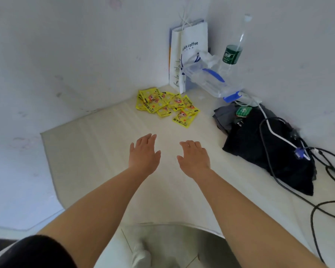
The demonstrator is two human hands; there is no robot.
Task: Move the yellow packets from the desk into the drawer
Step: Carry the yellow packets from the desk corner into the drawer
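Observation:
Several yellow packets lie in a loose pile at the far corner of the pale desk, with one packet a little apart on the near side. My left hand and my right hand hover side by side over the desk's middle, palms down, fingers apart, holding nothing. Both are well short of the pile. No drawer is visible in this view.
A white paper coffee bag stands against the back wall. A clear plastic container with blue parts and a water bottle sit at its right. Dark folded cloth and tangled cables fill the right side.

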